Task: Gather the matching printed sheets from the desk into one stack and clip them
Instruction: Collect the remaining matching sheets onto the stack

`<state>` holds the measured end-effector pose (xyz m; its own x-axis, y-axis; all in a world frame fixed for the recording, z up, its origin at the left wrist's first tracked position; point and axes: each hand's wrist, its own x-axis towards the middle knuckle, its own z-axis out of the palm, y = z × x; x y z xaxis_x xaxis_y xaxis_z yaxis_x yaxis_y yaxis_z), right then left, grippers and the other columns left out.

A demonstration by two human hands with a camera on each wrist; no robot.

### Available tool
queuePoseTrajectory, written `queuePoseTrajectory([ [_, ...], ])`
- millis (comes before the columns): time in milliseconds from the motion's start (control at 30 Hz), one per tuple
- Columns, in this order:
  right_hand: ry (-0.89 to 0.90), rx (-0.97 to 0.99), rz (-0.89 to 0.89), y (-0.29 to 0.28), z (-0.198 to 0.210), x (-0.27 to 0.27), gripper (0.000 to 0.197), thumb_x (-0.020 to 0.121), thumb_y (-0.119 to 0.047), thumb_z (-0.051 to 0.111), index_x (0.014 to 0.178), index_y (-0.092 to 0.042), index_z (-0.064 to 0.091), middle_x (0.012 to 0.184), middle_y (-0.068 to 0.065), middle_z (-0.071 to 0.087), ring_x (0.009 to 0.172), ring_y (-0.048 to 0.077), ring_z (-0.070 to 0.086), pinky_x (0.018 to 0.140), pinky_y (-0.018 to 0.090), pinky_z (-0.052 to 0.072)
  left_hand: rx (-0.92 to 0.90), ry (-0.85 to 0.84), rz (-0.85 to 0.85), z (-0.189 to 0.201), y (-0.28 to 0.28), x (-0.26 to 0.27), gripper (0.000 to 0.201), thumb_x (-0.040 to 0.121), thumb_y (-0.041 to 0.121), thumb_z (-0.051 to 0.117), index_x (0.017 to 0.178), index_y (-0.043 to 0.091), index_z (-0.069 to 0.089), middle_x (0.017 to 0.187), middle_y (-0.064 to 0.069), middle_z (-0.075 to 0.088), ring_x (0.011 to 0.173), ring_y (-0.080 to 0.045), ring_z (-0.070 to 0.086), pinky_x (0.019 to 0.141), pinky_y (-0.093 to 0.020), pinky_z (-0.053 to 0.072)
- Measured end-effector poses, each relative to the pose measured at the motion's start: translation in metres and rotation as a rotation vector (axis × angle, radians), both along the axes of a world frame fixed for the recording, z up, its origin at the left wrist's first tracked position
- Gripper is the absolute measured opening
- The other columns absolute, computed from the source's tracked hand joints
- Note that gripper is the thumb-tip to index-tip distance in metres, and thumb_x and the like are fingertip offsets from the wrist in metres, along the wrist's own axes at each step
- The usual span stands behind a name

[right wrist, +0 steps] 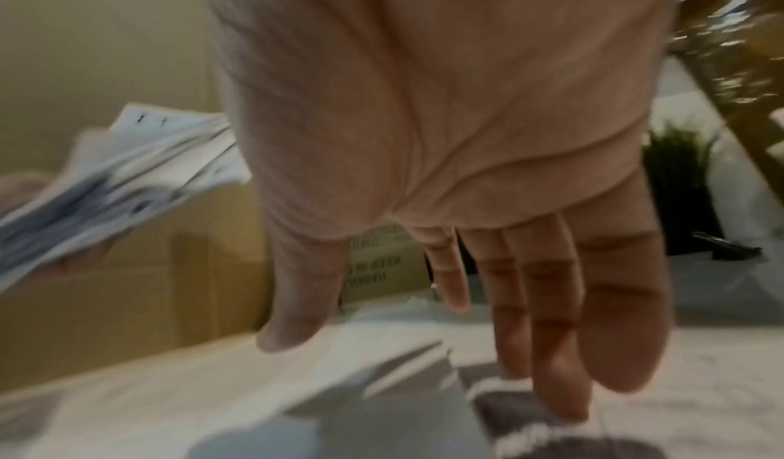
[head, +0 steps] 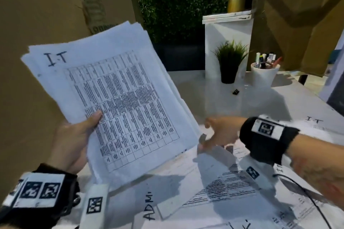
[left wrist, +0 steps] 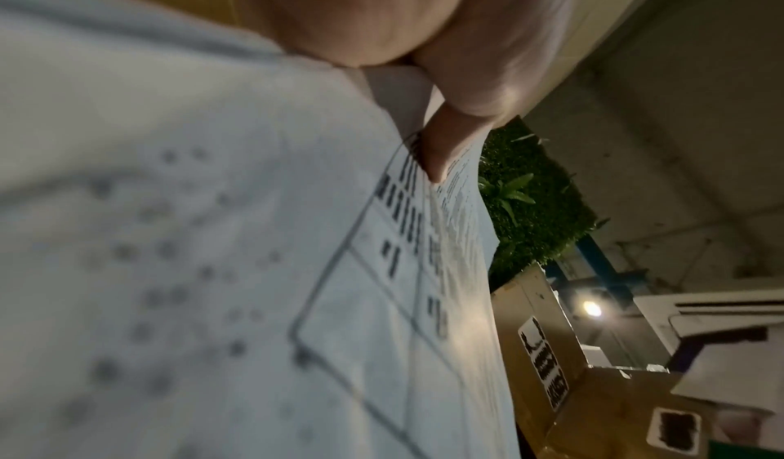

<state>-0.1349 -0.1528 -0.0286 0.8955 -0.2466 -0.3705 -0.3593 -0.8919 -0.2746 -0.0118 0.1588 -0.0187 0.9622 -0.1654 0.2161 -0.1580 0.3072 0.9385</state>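
Left hand [head: 74, 141] pinches the "I.T" stack [head: 115, 102], long axis tilted up-left; right hand [head: 221, 132] hovers slack-fingered.

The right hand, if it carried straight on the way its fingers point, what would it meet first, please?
Probably the lower edge of the I.T stack held up by the left hand; the right hand, open, points left toward it. Depth is unclear.

The top white printed sheet of the held stack [head: 111, 102] bears handwritten black "I.T" at its upper left corner; the table printed beneath is too blurred to read. A white sheet near the desk's front edge [head: 147, 208] shows handwritten "ADM", its end hidden. Another white sheet by the desk's right edge [head: 316, 122] is marked "I.T".
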Motion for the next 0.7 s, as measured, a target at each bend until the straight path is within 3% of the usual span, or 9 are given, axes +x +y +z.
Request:
queuePoseTrajectory([
  [67,0.032,-0.063,0.015,0.006,-0.013,0.003,0.076,0.064,-0.054,0.081,0.120,-0.016,0.047,0.104,0.000,0.069,0.067,0.013,0.062,0.062,0.031,0.056,-0.008,0.047,-0.039,-0.003,0.003,0.000,0.035,0.098,0.001,0.058,0.133,0.003,0.062,0.105,-0.001,0.081,0.092,-0.015,0.078,0.071,-0.026,0.064],
  [133,0.019,-0.024,0.003,0.006,-0.025,0.011,0.079,0.056,-0.048,0.087,0.121,-0.022,0.050,0.108,-0.005,0.067,0.088,0.016,0.067,0.077,0.034,0.059,-0.009,0.070,-0.053,-0.005,0.004,-0.001,0.037,0.099,0.002,0.057,0.136,0.003,0.061,0.114,-0.005,0.078,0.098,-0.017,0.077,0.075,-0.029,0.064],
  [200,-0.003,0.036,0.007,0.003,-0.033,0.018,0.086,0.051,-0.042,0.087,0.127,-0.026,0.052,0.109,-0.006,0.068,0.095,0.018,0.068,0.084,0.037,0.059,-0.025,0.094,-0.066,-0.008,0.005,-0.002,0.040,0.098,0.006,0.059,0.138,0.003,0.061,0.124,-0.012,0.074,0.108,-0.023,0.075,0.084,-0.038,0.063],
  [300,-0.185,0.138,-0.032,0.000,-0.033,0.015,0.076,0.064,-0.029,0.083,0.133,-0.026,0.050,0.110,-0.003,0.070,0.097,0.019,0.068,0.077,0.027,0.057,-0.086,0.173,-0.107,-0.011,0.007,0.000,0.043,0.093,0.014,0.063,0.135,0.006,0.065,0.133,-0.016,0.070,0.119,-0.030,0.070,0.092,-0.052,0.057],
  [400,-0.526,0.546,-0.112,-0.004,-0.025,0.002,0.063,0.079,0.006,0.068,0.130,-0.030,0.056,0.106,0.000,0.069,0.088,0.020,0.068,0.063,0.031,0.059,-0.109,0.248,-0.162,-0.010,0.004,-0.004,0.027,0.095,0.018,0.058,0.103,0.010,0.083,0.115,-0.012,0.078,0.098,-0.025,0.078,0.075,-0.043,0.065],
  [500,-0.790,0.891,-0.202,-0.005,-0.012,-0.010,0.064,0.086,0.018,0.058,0.129,-0.029,0.059,0.109,0.013,0.073,0.086,0.027,0.071,0.068,0.035,0.061,-0.085,0.276,-0.238,-0.009,-0.010,-0.017,0.054,0.105,0.014,0.045,0.069,0.014,0.085,0.084,-0.005,0.082,0.069,-0.016,0.079,0.052,-0.030,0.063],
  [567,-0.909,1.075,-0.236,-0.002,-0.004,-0.017,0.060,0.088,0.015,0.059,0.132,-0.024,0.057,0.108,0.013,0.075,0.093,0.029,0.074,0.077,0.039,0.062,-0.069,0.260,-0.230,-0.010,-0.017,-0.019,0.053,0.106,0.013,0.045,0.070,0.010,0.084,0.072,-0.001,0.080,0.059,-0.011,0.077,0.044,-0.024,0.058],
  [600,-0.945,1.139,-0.240,-0.001,0.000,-0.019,0.057,0.088,0.013,0.059,0.133,-0.023,0.056,0.107,0.012,0.076,0.095,0.028,0.074,0.079,0.038,0.061,-0.079,0.266,-0.229,-0.011,-0.022,-0.019,0.048,0.105,0.014,0.046,0.076,0.008,0.084,0.075,-0.001,0.081,0.060,-0.012,0.077,0.044,-0.024,0.058],
  [700,-0.982,1.193,-0.212,0.006,0.011,-0.028,0.050,0.087,0.001,0.064,0.131,-0.023,0.056,0.108,0.011,0.076,0.093,0.029,0.075,0.073,0.040,0.062,-0.142,0.283,-0.280,-0.014,-0.031,-0.019,0.049,0.104,0.019,0.048,0.071,0.014,0.086,0.085,-0.002,0.082,0.068,-0.013,0.079,0.047,-0.027,0.060],
])
